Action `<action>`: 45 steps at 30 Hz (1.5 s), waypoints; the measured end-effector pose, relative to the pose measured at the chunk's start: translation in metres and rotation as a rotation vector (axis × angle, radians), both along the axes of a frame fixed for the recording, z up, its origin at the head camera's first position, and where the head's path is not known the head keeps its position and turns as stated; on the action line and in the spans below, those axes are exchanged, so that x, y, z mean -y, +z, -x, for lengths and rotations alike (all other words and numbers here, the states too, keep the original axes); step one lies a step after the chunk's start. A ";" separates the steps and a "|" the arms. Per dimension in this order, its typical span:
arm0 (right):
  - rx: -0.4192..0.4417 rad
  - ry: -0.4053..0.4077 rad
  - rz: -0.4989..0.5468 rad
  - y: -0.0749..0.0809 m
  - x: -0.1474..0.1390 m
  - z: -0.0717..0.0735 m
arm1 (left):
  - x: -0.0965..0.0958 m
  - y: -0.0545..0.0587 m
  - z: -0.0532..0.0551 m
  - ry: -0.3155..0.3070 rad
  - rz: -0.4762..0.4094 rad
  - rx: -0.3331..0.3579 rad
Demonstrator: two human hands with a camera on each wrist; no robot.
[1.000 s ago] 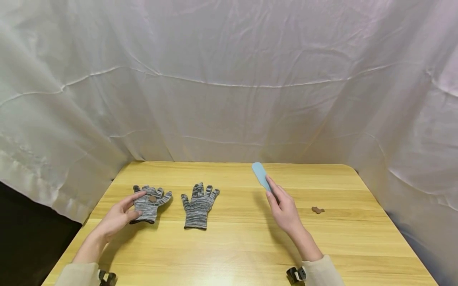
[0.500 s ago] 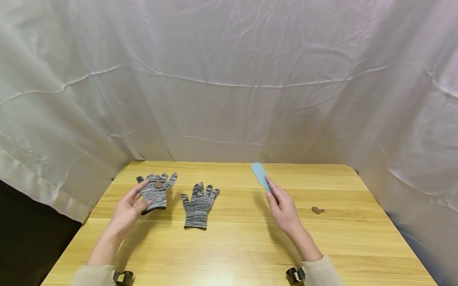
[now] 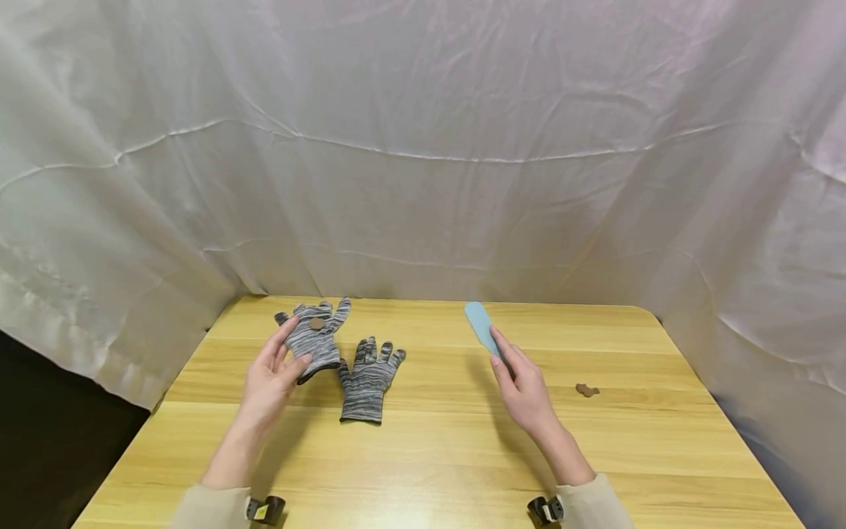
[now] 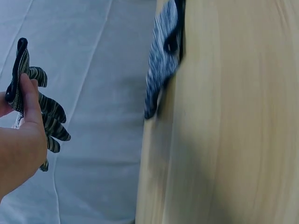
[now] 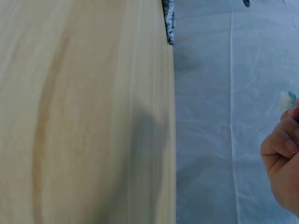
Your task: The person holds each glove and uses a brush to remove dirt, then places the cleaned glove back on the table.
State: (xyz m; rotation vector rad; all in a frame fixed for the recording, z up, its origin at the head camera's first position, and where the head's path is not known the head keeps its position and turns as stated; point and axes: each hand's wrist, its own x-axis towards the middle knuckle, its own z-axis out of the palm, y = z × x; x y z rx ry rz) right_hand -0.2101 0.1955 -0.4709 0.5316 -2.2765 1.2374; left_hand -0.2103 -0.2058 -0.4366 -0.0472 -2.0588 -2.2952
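Note:
In the head view my left hand (image 3: 271, 378) pinches a grey-and-black knit glove (image 3: 312, 344) between thumb and fingers. A flat brown patch (image 3: 317, 323) lies on that glove's palm. The left wrist view shows the glove held above the table, its dark cuff toward the thumb and its fingers hanging. A matching glove (image 3: 366, 388) lies flat on the table, close to the held one. On the other side, my right hand (image 3: 525, 389) grips a light blue brush (image 3: 480, 325) with a rounded end pointing away; a whitish part shows beneath it in the right wrist view.
A small, irregular brown piece (image 3: 587, 389) lies on the wooden table (image 3: 423, 470) to the right of my right hand. Pale grey curtain cloth (image 3: 423, 206) hangs along the table's back and sides. A dark area (image 3: 53, 433) borders the table at left.
My left hand has moved right and away from me, carrying the glove from the table's left side to beside the second glove. The right hand and brush have stayed in place.

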 end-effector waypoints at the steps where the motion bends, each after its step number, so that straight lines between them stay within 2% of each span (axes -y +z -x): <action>1: 0.003 -0.001 0.003 0.000 0.000 0.000 | -0.004 0.000 0.001 -0.005 -0.013 -0.009; 4: -0.001 0.001 0.005 0.001 0.001 -0.001 | -0.017 -0.002 0.002 -0.024 -0.038 -0.038; 9: -0.006 0.014 0.014 0.002 0.002 -0.002 | -0.037 -0.004 0.004 -0.049 -0.025 -0.079; 17: -0.018 0.032 0.024 0.003 0.003 -0.002 | -0.072 -0.008 0.011 -0.152 -0.047 -0.158; 23: -0.018 0.032 0.020 0.003 0.003 -0.002 | -0.098 -0.011 0.014 -0.199 -0.020 -0.140; 35: -0.060 0.035 0.021 0.007 0.006 -0.005 | -0.145 -0.023 0.019 -0.219 -0.035 -0.162; 45: -0.080 0.076 0.011 0.007 0.014 -0.006 | -0.166 -0.032 0.024 -0.214 -0.032 -0.195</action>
